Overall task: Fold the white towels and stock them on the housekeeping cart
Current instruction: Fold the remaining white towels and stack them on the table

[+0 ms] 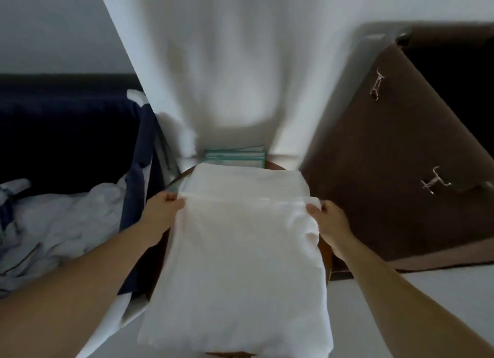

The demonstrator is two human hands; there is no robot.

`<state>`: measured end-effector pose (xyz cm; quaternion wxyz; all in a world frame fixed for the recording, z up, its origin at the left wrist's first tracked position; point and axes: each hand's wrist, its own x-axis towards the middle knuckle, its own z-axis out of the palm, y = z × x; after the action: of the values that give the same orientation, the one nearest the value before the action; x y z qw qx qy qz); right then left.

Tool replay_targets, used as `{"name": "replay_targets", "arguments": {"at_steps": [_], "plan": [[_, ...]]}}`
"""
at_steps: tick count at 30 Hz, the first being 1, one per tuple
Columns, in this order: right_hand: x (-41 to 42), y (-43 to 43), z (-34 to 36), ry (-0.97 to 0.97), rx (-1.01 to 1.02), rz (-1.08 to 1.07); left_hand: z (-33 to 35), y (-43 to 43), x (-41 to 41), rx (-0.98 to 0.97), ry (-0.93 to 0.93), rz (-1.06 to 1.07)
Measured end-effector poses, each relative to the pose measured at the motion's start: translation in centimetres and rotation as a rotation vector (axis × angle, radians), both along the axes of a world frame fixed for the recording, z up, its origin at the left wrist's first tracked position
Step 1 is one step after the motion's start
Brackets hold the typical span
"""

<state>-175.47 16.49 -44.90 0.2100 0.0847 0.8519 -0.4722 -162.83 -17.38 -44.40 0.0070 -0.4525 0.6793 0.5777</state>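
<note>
A white towel (240,250) lies spread over a brown wooden surface (326,258) in front of me, its far part doubled over into a fold. My left hand (163,210) pinches the towel's left edge at the fold line. On the opposite side, my right hand (328,218) grips the right edge at the same height. The towel's near end hangs toward me and runs out of the bottom of the view.
Behind the towel lies a stack of green-edged cloths (235,157). A dark blue laundry bag (66,133) with crumpled pale linen (58,224) stands at the left. A brown fabric bag (401,157) with metal clips hangs at the right. White curtain fabric (227,63) hangs ahead.
</note>
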Motion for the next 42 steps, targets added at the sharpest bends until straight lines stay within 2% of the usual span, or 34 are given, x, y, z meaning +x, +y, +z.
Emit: {"name": "replay_targets", "arguments": {"at_steps": [4,8,11,13,16,18,20,22,25,27,31,34,38,42], "plan": [[-0.9,-0.2,-3.2,-0.164,-0.022,-0.068,-3.9,0.1,-0.4,0.098,-0.129,-0.042],[-2.3,-0.3,-2.7,-0.189,-0.119,-0.161,-4.4,-0.1,-1.5,-0.014,-0.135,-0.098],[-3.1,-0.8,-1.1,-0.203,-0.179,-0.066,-3.3,-0.3,-2.9,-0.071,-0.033,-0.105],[-3.4,-1.1,-0.2,-0.218,-0.219,-0.018,-2.2,0.1,-3.7,0.016,0.064,-0.079],[-4.4,-1.2,1.6,-0.156,-0.308,-0.071,-0.2,0.2,-5.2,0.106,0.158,0.008],[-5.6,-1.2,2.6,-0.117,-0.410,-0.138,0.5,-0.9,-6.8,0.036,0.223,0.102],[-6.8,-1.8,2.7,-0.103,-0.459,-0.190,0.4,-2.2,-8.6,-0.135,0.143,0.022],[-7.5,-2.5,1.8,-0.167,-0.401,-0.185,-1.0,-2.6,-9.4,-0.240,-0.038,-0.151],[-8.1,-2.9,0.1,-0.333,-0.368,-0.218,-3.7,-2.2,-9.1,-0.162,-0.177,-0.197],[-8.9,-2.6,-0.6,-0.321,-0.331,-0.212,-4.3,-2.0,-9.1,-0.159,-0.171,-0.138],[-10.0,-2.1,-1.1,-0.228,-0.105,0.101,-4.5,-1.6,-9.4,-0.231,-0.154,-0.135],[-10.7,-2.4,-1.4,-0.096,-0.026,0.174,-4.9,-0.4,-9.2,-0.311,-0.101,-0.164],[-11.2,-2.7,-1.5,-0.008,-0.061,0.159,-5.4,0.2,-9.0,-0.331,-0.077,-0.161],[-11.6,-2.8,-1.1,-0.080,-0.296,0.027,-5.4,-0.6,-9.0,-0.324,-0.063,-0.127]]}}
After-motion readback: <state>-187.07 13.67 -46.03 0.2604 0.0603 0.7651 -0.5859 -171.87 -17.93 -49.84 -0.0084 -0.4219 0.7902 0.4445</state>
